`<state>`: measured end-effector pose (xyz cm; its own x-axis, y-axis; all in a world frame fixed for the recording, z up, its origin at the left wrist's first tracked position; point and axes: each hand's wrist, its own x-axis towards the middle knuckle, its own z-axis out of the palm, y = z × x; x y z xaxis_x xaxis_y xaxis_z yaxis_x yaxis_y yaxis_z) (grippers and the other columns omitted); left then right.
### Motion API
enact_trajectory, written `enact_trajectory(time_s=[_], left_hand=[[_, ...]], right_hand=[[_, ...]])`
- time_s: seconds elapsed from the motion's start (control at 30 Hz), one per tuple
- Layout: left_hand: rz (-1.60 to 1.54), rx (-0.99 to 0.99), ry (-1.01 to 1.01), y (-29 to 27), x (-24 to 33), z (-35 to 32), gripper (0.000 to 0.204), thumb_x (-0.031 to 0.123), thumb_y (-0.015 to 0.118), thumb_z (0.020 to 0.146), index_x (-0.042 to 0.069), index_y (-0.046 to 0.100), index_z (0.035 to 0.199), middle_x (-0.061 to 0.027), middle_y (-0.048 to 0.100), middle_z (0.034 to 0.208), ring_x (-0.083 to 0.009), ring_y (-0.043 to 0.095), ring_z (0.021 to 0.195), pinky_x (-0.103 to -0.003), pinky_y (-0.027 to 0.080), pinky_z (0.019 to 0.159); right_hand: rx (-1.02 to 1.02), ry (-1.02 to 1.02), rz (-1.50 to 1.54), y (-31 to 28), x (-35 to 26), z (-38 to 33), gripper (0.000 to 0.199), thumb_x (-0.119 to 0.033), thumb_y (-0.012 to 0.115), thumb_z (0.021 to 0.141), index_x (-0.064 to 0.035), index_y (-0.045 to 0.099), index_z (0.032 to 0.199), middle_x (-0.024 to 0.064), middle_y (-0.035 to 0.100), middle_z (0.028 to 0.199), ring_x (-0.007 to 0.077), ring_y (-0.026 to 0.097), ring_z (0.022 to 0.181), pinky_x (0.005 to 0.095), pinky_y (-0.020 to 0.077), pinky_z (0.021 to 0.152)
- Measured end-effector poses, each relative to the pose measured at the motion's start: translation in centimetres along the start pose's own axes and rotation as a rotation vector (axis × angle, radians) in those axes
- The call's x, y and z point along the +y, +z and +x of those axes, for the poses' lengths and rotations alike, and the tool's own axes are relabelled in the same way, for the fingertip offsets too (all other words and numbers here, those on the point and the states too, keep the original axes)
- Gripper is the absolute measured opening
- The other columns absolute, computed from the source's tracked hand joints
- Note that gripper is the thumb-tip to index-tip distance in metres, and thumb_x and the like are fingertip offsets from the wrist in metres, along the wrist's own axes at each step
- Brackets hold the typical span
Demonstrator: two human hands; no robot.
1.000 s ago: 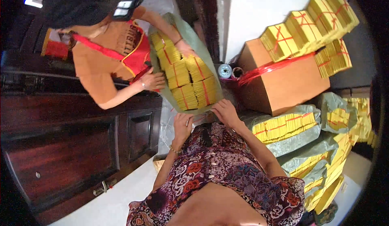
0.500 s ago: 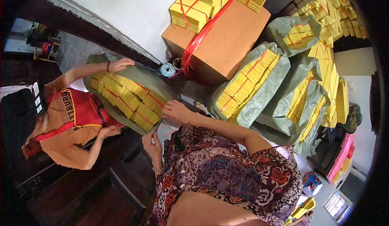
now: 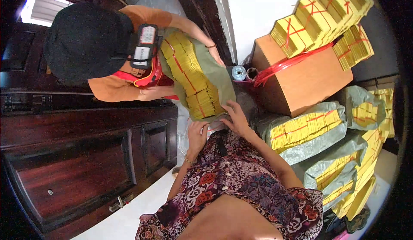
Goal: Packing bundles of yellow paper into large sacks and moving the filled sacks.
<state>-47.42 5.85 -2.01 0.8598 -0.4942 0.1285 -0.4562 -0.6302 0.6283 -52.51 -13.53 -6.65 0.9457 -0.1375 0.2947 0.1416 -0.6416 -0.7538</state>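
Observation:
A grey-green plastic sack (image 3: 211,63) leans in front of me, its mouth spread wide. Inside sit rows of yellow paper bundles (image 3: 185,68) tied with red string. My left hand (image 3: 198,135) is closed on the sack's near rim, its fingertips curled over the edge. Just to the right, my right hand (image 3: 236,120) grips the same rim near the corner, thumb and fingers pinching the plastic. Across the sack, a co-worker's hand (image 3: 218,58) lies against its far right side; that person's other hand is hidden by the sack.
An orange-brown box (image 3: 307,83) at right bears tied yellow bundles (image 3: 297,35) and red string (image 3: 284,65). Several filled sacks (image 3: 309,132) stand below it. Two spools (image 3: 239,72) sit by the wall. A dark wooden door (image 3: 73,162) is at left.
My view has swung left, so the scene appears turned. Both my hands stay at the sack's near rim, now closer in front of me. The co-worker's head has bent nearer the sack.

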Motion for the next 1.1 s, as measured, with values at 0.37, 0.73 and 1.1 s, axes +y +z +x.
enact_trajectory(time_s=[0.37, 0.73, 1.1], left_hand=[[0.017, 0.048, -0.007, 0.3, -0.8, -0.1, 0.007, 0.011, 0.06, 0.078, 0.007, 0.063, 0.084, -0.0075, 0.058, 0.078, -0.0267, 0.051, 0.075, -0.037, 0.037, 0.069], [-0.017, 0.015, 0.01, 1.2, -0.3, -0.2, 0.008, 0.011, 0.06, 0.079, 0.008, 0.063, 0.085, -0.0069, 0.059, 0.081, -0.0267, 0.053, 0.079, -0.037, 0.037, 0.072], [0.055, -0.04, 0.077, 2.7, 0.5, 0.1, 0.009, 0.009, 0.057, 0.082, 0.003, 0.062, 0.087, -0.0126, 0.059, 0.079, -0.0292, 0.056, 0.076, -0.036, 0.043, 0.068]], right_hand=[[0.116, 0.127, 0.24, 1.2, 0.9, -0.2, 0.017, 0.001, 0.051, 0.081, -0.0011, 0.055, 0.098, 0.0169, 0.056, 0.088, 0.0339, 0.057, 0.083, 0.0348, 0.0457, 0.071], [0.115, 0.122, 0.205, -0.1, 1.1, -1.8, 0.021, -0.002, 0.054, 0.079, -0.0046, 0.056, 0.099, 0.0149, 0.055, 0.088, 0.0347, 0.055, 0.083, 0.0379, 0.0455, 0.069], [0.231, 0.253, 0.163, -3.2, 1.8, -6.0, 0.014, -0.005, 0.056, 0.08, -0.0059, 0.056, 0.093, 0.0114, 0.055, 0.087, 0.0301, 0.056, 0.081, 0.0354, 0.047, 0.067]])
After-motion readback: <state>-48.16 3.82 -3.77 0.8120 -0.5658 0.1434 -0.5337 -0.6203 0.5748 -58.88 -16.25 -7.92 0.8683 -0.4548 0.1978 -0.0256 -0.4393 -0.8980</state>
